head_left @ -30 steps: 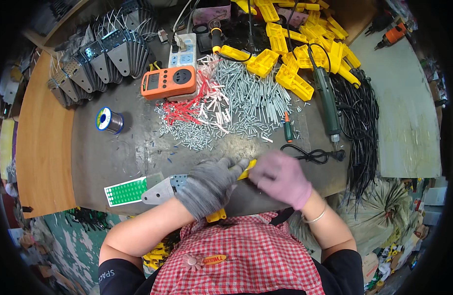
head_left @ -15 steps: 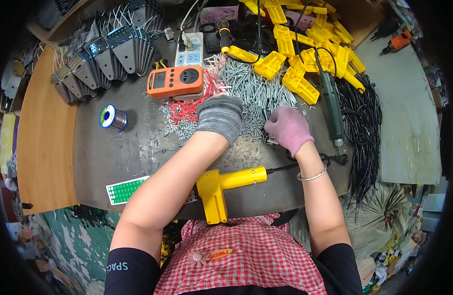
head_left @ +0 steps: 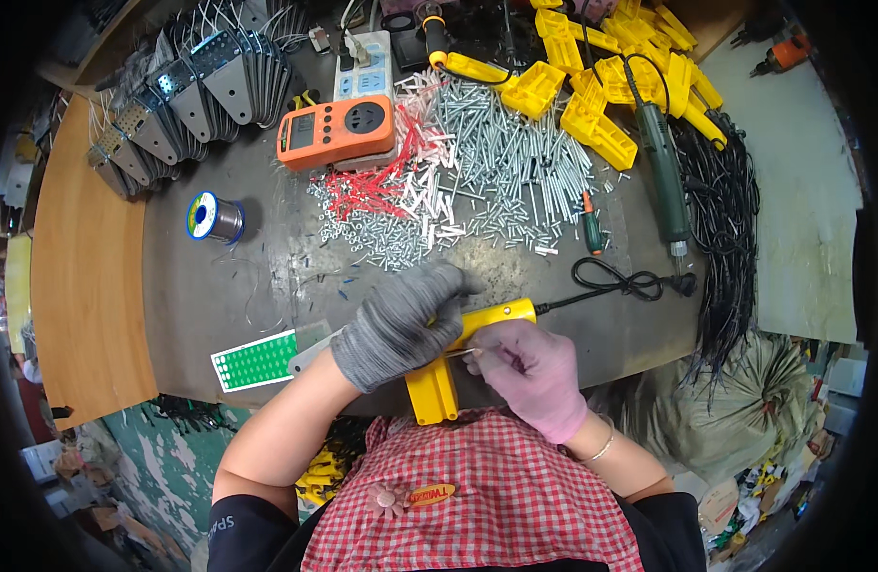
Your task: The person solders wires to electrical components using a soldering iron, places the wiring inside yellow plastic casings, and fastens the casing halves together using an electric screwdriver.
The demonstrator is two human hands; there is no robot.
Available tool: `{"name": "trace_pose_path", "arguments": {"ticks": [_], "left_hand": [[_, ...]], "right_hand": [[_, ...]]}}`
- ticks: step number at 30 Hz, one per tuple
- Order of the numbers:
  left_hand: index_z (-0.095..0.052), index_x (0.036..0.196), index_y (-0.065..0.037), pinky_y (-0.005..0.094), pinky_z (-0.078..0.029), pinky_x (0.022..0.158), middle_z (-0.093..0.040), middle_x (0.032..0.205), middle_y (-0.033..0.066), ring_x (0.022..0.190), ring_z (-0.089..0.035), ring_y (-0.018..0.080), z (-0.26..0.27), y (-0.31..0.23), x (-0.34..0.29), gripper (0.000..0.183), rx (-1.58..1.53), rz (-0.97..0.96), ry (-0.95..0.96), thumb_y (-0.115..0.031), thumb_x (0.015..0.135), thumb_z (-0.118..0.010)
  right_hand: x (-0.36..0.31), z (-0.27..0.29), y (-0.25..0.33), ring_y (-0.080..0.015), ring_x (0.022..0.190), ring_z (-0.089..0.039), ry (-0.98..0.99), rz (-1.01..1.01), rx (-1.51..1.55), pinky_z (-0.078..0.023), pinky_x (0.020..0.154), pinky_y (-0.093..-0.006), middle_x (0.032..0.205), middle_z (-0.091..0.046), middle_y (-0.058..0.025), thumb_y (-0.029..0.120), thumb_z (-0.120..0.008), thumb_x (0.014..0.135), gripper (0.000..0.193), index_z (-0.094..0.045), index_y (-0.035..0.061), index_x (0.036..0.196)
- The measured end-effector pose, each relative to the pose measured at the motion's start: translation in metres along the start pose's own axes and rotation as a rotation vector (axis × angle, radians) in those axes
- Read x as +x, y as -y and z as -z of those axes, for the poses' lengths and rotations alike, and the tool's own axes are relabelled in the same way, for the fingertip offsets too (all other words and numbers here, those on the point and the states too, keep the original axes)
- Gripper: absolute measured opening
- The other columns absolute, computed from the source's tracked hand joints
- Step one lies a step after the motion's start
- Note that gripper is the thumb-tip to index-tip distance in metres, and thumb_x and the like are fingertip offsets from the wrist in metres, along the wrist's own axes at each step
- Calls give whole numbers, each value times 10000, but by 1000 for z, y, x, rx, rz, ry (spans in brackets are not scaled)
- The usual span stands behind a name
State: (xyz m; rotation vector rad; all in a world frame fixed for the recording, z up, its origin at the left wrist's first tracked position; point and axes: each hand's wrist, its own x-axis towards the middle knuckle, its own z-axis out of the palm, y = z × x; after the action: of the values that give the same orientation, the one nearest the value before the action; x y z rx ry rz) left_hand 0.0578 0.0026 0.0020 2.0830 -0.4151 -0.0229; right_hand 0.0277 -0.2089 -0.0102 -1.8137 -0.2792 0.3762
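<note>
In front of me on the bench lies a yellow plastic tool housing (head_left: 431, 396), its handle pointing right with a black cable (head_left: 615, 284) at the end. My left hand (head_left: 401, 324), in a grey knitted glove, is over the housing with its fingers curled; what they hold, if anything, is hidden. To the right of the housing, my right hand (head_left: 534, 372) in a pink glove pinches a thin silvery screw (head_left: 462, 353), which points left toward the housing. Loose long screws (head_left: 515, 143) lie heaped beyond my hands, beside small nuts and short screws (head_left: 382, 234).
An orange meter (head_left: 334, 133) and a power strip (head_left: 365, 62) stand at the back. Solder wire (head_left: 215, 219) and a green sticker sheet (head_left: 255, 360) are on the left. At right lie a green electric screwdriver (head_left: 663, 176), a small screwdriver (head_left: 591, 224), yellow housings (head_left: 601, 133) and black cables (head_left: 720, 219).
Both hands have come back from the screw pile to the yellow housing near me. The right hand now shows a screw between its fingertips. The small screwdriver has come into sight.
</note>
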Motion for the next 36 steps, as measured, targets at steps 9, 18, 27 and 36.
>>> {"name": "trace_pose_path", "arguments": {"ticks": [9,18,27,36], "left_hand": [[-634,1197,-83,444,-537,743,-647,1005,130,850,-647,355,-12,4,-12,430,385,-279,37,-92,774,-710],[-693,991,-68,448,-502,701,-618,842,132,773,-609,365,-9,-3,2,189,381,-297,87,-157,825,-689],[-692,885,-87,451,-483,687,-613,819,119,797,-588,338,-6,-6,0,172,421,-182,48,-222,798,-754],[-670,1095,-99,456,-518,743,-629,919,121,891,-638,340,-3,-14,-5,529,443,-50,158,-409,708,-852]], "right_hand": [[-12,-17,3,-26,648,-567,-178,-117,227,-474,572,-222,746,-655,-33,-9,-710,870,303,-498,15,1085],[-12,-32,-2,-45,713,-625,-245,-132,470,-492,608,-196,824,-689,-62,-35,-714,890,231,-517,4,1004],[-22,-10,-4,-200,747,-680,53,26,-21,-548,701,-345,885,-693,-110,59,-697,894,145,-673,6,1027],[64,29,21,-379,860,-670,141,30,-684,-530,740,-491,939,-688,-162,183,-571,954,156,-631,40,971]]}}
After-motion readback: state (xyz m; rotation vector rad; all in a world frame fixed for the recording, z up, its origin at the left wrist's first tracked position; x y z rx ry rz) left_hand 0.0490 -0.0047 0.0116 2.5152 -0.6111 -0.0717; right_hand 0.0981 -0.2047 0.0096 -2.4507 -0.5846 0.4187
